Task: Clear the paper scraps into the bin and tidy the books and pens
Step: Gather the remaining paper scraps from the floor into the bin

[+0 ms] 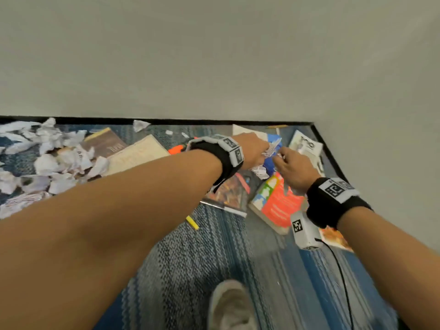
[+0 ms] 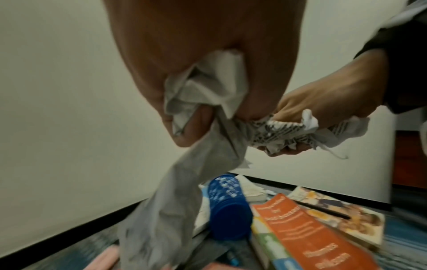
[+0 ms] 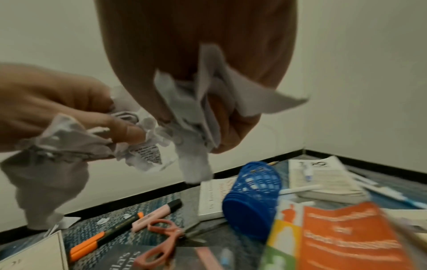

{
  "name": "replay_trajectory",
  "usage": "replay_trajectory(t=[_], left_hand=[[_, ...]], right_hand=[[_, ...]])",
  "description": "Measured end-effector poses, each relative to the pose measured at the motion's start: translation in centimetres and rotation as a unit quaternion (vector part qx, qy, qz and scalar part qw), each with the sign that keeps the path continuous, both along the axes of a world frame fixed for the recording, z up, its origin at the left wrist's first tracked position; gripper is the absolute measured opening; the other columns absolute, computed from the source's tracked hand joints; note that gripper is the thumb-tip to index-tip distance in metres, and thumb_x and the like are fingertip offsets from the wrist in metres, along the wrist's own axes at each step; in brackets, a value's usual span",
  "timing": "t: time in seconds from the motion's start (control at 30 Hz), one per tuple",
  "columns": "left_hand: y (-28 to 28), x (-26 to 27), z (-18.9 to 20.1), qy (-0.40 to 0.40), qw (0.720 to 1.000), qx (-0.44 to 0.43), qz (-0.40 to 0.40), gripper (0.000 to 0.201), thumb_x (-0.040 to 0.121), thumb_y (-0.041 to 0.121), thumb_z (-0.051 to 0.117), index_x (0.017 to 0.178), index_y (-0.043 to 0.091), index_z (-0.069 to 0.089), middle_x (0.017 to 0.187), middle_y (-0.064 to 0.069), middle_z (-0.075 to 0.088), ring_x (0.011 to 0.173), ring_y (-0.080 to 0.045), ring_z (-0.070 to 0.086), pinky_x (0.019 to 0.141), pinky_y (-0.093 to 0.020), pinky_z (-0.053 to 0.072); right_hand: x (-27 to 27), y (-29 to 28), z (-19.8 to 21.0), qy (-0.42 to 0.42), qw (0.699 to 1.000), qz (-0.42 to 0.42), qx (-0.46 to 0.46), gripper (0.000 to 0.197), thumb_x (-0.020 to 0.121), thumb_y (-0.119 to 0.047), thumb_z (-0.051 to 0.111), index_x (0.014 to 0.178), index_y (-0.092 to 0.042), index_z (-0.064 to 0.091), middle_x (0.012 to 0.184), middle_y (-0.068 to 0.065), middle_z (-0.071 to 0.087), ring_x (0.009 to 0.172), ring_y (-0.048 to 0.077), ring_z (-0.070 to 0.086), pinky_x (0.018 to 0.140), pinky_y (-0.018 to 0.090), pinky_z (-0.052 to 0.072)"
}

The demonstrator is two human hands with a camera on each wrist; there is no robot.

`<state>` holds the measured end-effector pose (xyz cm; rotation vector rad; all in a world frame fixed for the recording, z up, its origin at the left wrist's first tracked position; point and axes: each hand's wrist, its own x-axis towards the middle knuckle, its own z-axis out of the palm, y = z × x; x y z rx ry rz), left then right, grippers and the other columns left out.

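Left hand [image 1: 253,148] and right hand [image 1: 294,169] each clutch crumpled paper scraps [image 2: 203,95] — one long strip hangs downward. Only wrist views reveal the blue pen cup [image 3: 251,197] tipped below them.

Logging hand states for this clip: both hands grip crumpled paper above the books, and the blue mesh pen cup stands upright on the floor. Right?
Not quite. The pen cup lies tipped on its side among the books, as the right wrist view shows. The rest holds: the left hand and right hand each grip crumpled paper above the books.
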<state>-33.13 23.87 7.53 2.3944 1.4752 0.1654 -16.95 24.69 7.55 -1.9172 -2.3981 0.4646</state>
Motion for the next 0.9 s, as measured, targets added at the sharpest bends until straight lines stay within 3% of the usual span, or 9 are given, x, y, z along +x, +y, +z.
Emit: replay_trajectory(t=[0.13, 0.27, 0.33, 0.4, 0.5, 0.53, 0.63, 0.73, 0.9], left_hand=[[-1.6, 5.8, 4.6, 0.003, 0.997, 0.019, -0.077, 0.032, 0.099, 0.028, 0.043, 0.120, 0.005, 0.053, 0.119, -0.021, 0.059, 0.109, -0.036, 0.055, 0.072, -0.031, 0.031], [-3.0, 11.1, 9.1, -0.024, 0.989, 0.068, -0.130, 0.031, 0.098, 0.028, 0.045, 0.114, 0.004, 0.056, 0.114, -0.022, 0.061, 0.107, -0.038, 0.057, 0.073, -0.032, 0.035], [-3.5, 14.3, 10.4, -0.040, 0.983, 0.090, -0.154, 0.030, 0.098, 0.030, 0.045, 0.112, 0.006, 0.056, 0.110, -0.020, 0.063, 0.103, -0.038, 0.059, 0.076, -0.034, 0.040], [-4.7, 18.1, 11.5, -0.039, 0.979, 0.098, -0.175, 0.030, 0.099, 0.031, 0.043, 0.112, 0.006, 0.056, 0.101, -0.017, 0.063, 0.095, -0.036, 0.058, 0.072, -0.032, 0.037], [-6.9, 24.9, 12.6, -0.056, 0.973, 0.095, -0.204, 0.028, 0.099, 0.031, 0.044, 0.111, 0.007, 0.054, 0.077, -0.003, 0.047, 0.074, -0.025, 0.046, 0.067, -0.029, 0.031], [-7.5, 27.3, 12.8, -0.069, 0.969, 0.099, -0.215, 0.027, 0.099, 0.031, 0.044, 0.108, 0.008, 0.054, 0.073, 0.001, 0.043, 0.071, -0.022, 0.044, 0.066, -0.029, 0.031], [-9.1, 34.5, 13.4, -0.125, 0.958, 0.092, -0.240, 0.020, 0.098, 0.034, 0.045, 0.093, 0.015, 0.049, 0.063, 0.007, 0.040, 0.056, -0.013, 0.041, 0.058, -0.028, 0.029], [-11.2, 41.8, 13.5, -0.158, 0.948, 0.093, -0.261, 0.017, 0.098, 0.031, 0.046, 0.089, 0.017, 0.045, 0.065, 0.006, 0.042, 0.058, -0.018, 0.042, 0.058, -0.028, 0.028], [-13.6, 53.0, 13.4, -0.220, 0.933, 0.088, -0.269, 0.019, 0.099, 0.031, 0.044, 0.091, 0.014, 0.047, 0.078, -0.007, 0.052, 0.069, -0.024, 0.046, 0.064, -0.031, 0.031]], right_hand=[[6.7, -4.1, 4.5, -0.015, 0.999, -0.037, 0.016, 0.021, 0.097, -0.023, 0.045, 0.087, -0.006, 0.052, 0.080, 0.012, 0.059, 0.077, 0.029, 0.053, 0.063, 0.031, 0.027], [12.9, -8.0, 8.3, 0.012, 0.995, -0.080, 0.059, 0.014, 0.097, -0.024, 0.045, 0.085, -0.018, 0.047, 0.081, 0.006, 0.056, 0.075, 0.021, 0.048, 0.062, 0.027, 0.024], [16.1, -9.4, 9.3, 0.025, 0.990, -0.095, 0.097, 0.017, 0.097, -0.024, 0.046, 0.083, -0.016, 0.048, 0.075, 0.006, 0.056, 0.071, 0.024, 0.049, 0.060, 0.030, 0.023], [19.3, -10.8, 9.7, 0.034, 0.984, -0.104, 0.142, 0.018, 0.097, -0.026, 0.047, 0.082, -0.015, 0.048, 0.069, 0.005, 0.055, 0.065, 0.026, 0.048, 0.059, 0.033, 0.027], [24.7, -13.6, 10.2, 0.076, 0.969, -0.138, 0.192, 0.018, 0.097, -0.025, 0.046, 0.081, -0.018, 0.046, 0.062, -0.005, 0.051, 0.056, 0.008, 0.045, 0.052, 0.020, 0.033], [26.6, -14.6, 10.5, 0.080, 0.963, -0.150, 0.208, 0.018, 0.097, -0.025, 0.045, 0.080, -0.018, 0.045, 0.061, -0.006, 0.050, 0.056, 0.008, 0.044, 0.052, 0.022, 0.032], [32.6, -17.7, 12.0, 0.068, 0.944, -0.192, 0.259, 0.019, 0.095, -0.025, 0.045, 0.080, -0.013, 0.046, 0.061, 0.001, 0.052, 0.059, 0.023, 0.047, 0.057, 0.035, 0.033], [39.3, -20.7, 13.5, 0.051, 0.926, -0.234, 0.291, 0.019, 0.095, -0.027, 0.046, 0.083, -0.012, 0.048, 0.065, 0.005, 0.057, 0.061, 0.025, 0.052, 0.057, 0.036, 0.039], [49.8, -25.0, 14.0, 0.046, 0.885, -0.341, 0.312, 0.021, 0.096, -0.030, 0.044, 0.082, -0.015, 0.047, 0.063, -0.001, 0.059, 0.060, 0.013, 0.053, 0.055, 0.027, 0.034]])
